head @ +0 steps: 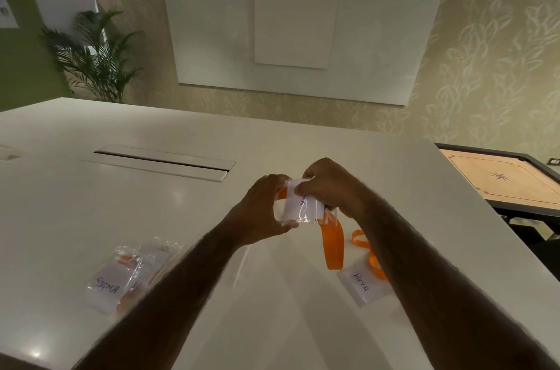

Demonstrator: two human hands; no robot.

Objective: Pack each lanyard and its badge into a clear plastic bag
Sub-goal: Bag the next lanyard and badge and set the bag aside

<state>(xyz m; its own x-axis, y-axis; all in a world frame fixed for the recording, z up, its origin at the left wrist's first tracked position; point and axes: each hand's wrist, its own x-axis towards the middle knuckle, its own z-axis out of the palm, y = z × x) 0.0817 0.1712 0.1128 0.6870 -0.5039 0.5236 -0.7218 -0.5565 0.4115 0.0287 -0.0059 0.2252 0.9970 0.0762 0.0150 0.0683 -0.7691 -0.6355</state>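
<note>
Hands, left [261,209], right [331,187], pinch one bag [303,206]; two other badges [105,288] [363,287] lie nearby.

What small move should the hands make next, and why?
Probably feed the lanyard into the bag: the badge seems inside, the left hand and right hand hold the bag, but the lanyard hangs out below it.

white glossy table [303,142], with a long lidded cable hatch [157,162] set flush in its far half. near left: clear plastic bag [121,275] lying flat, containing an orange strap and a card marked "sigma". near right: white badge card [362,286] marked "beta", with an orange fabric lanyard [368,251] touching its far edge.
</note>
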